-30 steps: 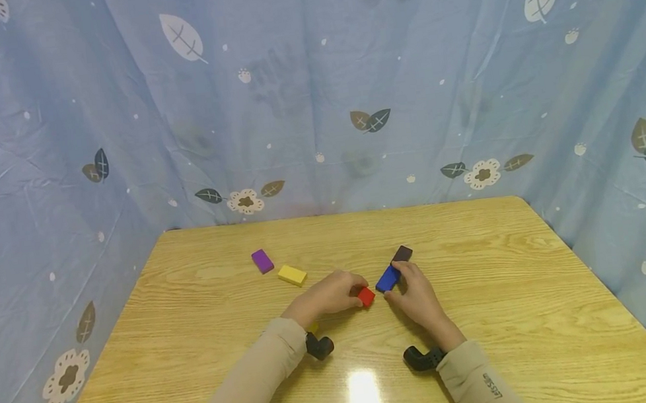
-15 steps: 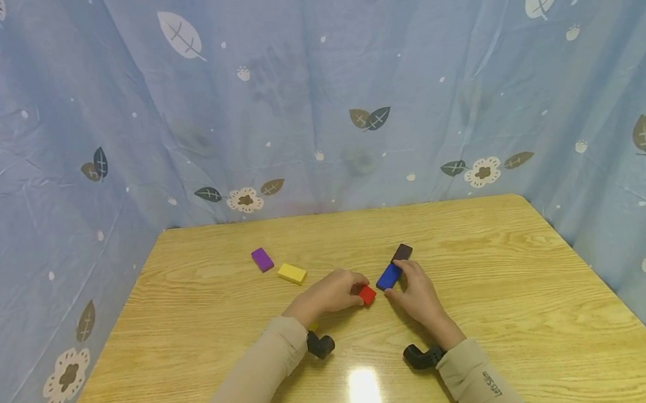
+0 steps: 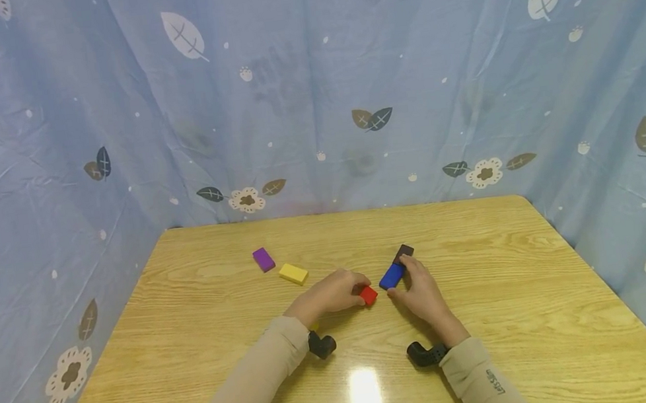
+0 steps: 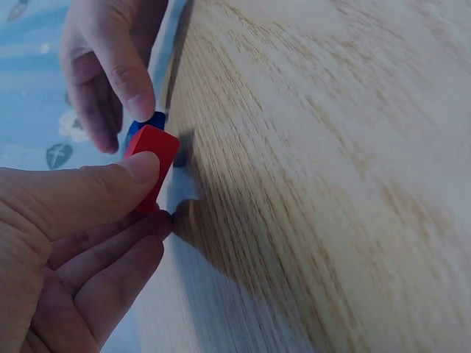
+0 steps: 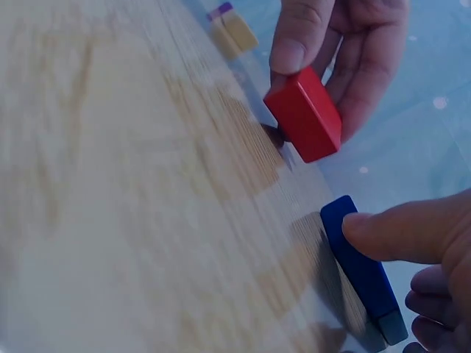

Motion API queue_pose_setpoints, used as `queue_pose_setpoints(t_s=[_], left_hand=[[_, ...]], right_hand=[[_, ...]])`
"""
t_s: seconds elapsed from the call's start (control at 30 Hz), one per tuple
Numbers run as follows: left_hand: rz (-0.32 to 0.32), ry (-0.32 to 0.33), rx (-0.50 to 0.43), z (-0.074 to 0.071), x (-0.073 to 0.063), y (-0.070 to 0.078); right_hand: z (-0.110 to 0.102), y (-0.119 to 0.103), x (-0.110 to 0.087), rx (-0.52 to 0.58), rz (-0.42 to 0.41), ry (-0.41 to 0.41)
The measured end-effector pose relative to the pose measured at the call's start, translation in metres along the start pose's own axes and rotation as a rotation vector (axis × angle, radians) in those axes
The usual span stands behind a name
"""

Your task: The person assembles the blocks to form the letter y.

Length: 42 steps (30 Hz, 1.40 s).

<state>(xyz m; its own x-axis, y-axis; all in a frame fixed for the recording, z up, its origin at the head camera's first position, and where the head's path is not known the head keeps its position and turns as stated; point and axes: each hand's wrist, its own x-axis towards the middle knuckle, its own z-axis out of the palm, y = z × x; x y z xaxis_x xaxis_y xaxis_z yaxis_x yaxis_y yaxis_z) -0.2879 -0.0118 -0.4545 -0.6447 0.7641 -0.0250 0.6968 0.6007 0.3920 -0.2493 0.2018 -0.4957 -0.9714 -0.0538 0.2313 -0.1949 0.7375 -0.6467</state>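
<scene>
In the head view my left hand point(image 3: 338, 291) pinches a small red block point(image 3: 369, 295) near the middle of the table. The left wrist view shows the thumb on the face of the red block point(image 4: 156, 165), which is held tilted above the wood. My right hand point(image 3: 420, 290) holds a blue block point(image 3: 392, 277) lying on the table, thumb at its near end and a finger at its far end. A black block point(image 3: 404, 253) sits end to end with the blue one. The right wrist view has the thumb against the blue block point(image 5: 360, 261).
A yellow block point(image 3: 293, 274) and a purple block point(image 3: 264, 260) lie at the back left of the wooden table point(image 3: 229, 372). Another yellow piece point(image 3: 314, 327) shows partly behind the left wrist. A patterned blue curtain point(image 3: 311, 96) surrounds the table's back and sides.
The right hand's finger and the blue block have shifted very slightly away and to the right. My left hand keeps the red block almost where it was.
</scene>
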Motion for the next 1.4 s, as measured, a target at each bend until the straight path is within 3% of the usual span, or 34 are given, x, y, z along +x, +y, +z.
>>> queue_pose_setpoints(t_s=[0.17,0.4,0.77,1.13,1.4], left_hand=[[0.002,0.0,-0.002,0.001,0.001,0.001],[0.021,0.001,0.012,0.0,0.005,0.004],[-0.01,0.0,0.019,-0.002,0.012,0.008],[0.012,0.026,0.066,0.003,0.017,0.006],[-0.008,0.032,0.133,0.006,0.022,0.01]], right_hand=[[-0.003,0.004,0.001,0.002,0.009,-0.059],[-0.005,0.009,0.001,-0.007,-0.029,-0.074],[-0.004,0.01,0.005,-0.01,-0.059,-0.06],[0.0,0.007,0.003,0.003,-0.055,-0.045],[-0.001,0.009,0.006,0.026,-0.045,-0.058]])
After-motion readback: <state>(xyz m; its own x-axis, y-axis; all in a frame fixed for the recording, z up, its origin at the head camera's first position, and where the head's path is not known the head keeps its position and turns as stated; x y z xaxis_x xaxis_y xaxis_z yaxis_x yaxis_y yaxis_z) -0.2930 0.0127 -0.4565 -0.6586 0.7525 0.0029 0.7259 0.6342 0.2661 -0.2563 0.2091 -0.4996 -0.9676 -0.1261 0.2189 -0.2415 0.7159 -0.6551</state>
